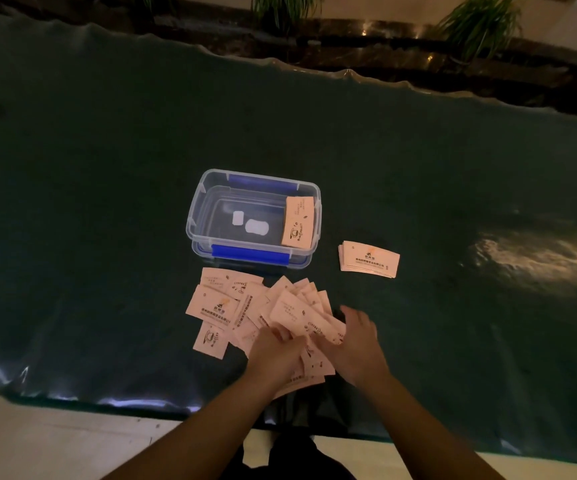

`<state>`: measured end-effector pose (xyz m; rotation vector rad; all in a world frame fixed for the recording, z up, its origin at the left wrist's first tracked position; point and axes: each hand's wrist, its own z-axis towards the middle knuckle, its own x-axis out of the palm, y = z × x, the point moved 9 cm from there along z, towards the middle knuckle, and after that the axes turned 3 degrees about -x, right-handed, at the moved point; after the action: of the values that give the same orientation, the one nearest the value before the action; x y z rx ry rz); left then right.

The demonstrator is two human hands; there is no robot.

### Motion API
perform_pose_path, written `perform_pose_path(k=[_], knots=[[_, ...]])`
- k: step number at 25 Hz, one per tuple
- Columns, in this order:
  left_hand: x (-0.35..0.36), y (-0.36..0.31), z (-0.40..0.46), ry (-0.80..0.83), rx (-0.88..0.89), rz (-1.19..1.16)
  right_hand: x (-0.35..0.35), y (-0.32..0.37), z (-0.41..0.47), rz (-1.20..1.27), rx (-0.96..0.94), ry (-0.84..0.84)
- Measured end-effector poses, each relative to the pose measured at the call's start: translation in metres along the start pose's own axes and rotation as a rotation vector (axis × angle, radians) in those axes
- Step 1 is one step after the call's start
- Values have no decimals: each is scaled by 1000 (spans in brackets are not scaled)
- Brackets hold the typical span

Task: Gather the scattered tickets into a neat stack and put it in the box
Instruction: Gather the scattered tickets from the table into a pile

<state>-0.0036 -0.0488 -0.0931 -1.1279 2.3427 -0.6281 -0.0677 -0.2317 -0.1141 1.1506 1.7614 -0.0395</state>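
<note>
A dark green table cover carries a clear box with blue latches, one ticket leaning inside, "COFFEE" printed on it. Right of the box sits a squared stack. Scattered tickets fan out below the box. The left hand pinches several; the right hand, fingers loose, rests on their edge.

the left hand and right hand cover the near part of the scattered tickets, whose small print beyond the fingers is too blurred to read.
</note>
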Motion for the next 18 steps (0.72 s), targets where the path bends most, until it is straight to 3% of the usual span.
perform_pose_path(k=[3,11,15,18], knots=[[19,-17,-4,42,86,17,3,9,9,-21,-36,39],[46,-18,7,48,123,130,15,-6,-3,545,243,120],[49,-18,14,123,201,206,14,-11,-7,675,353,138],[20,-26,20,-29,299,394,11,-21,-10,881,429,118]])
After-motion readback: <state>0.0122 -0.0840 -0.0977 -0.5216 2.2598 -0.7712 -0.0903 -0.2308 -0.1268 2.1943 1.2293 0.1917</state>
